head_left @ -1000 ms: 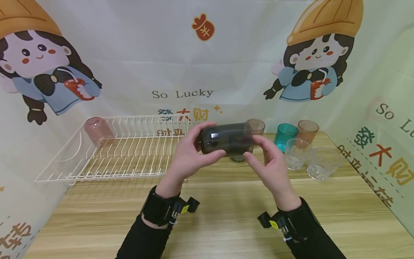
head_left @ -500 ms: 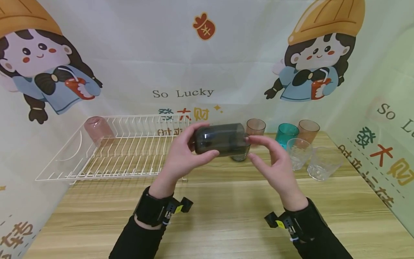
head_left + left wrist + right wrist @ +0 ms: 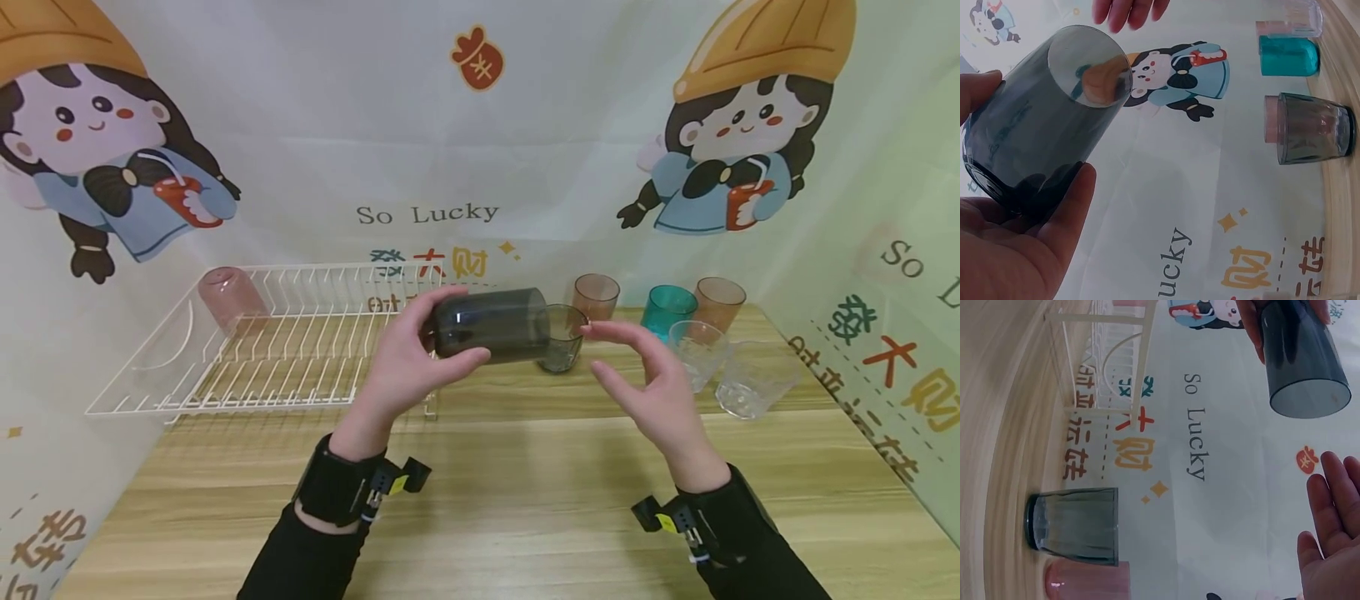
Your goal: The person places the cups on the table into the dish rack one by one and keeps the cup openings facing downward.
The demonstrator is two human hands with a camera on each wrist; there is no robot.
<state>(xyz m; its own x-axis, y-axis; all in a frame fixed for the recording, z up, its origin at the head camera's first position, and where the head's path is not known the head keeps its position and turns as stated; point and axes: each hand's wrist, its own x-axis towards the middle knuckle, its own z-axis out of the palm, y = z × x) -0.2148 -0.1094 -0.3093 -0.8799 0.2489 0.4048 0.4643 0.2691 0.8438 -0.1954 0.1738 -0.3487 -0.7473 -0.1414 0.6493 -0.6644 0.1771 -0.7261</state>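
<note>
Over the table [image 3: 510, 492] | left hand [image 3: 405, 358] grips dark cup [image 3: 498, 321] | right hand [image 3: 654, 387] spread | likely slick, fragile; grasp near base

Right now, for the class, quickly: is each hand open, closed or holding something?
Left hand: holding a dark grey glass, tipped sideways.
Right hand: open, holding nothing.

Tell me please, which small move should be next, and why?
Probably the left hand should carry the held grey glass toward the white rack: it alone grips this glass, the right hand is apart from it, and a pink glass already sits in the rack.
</note>
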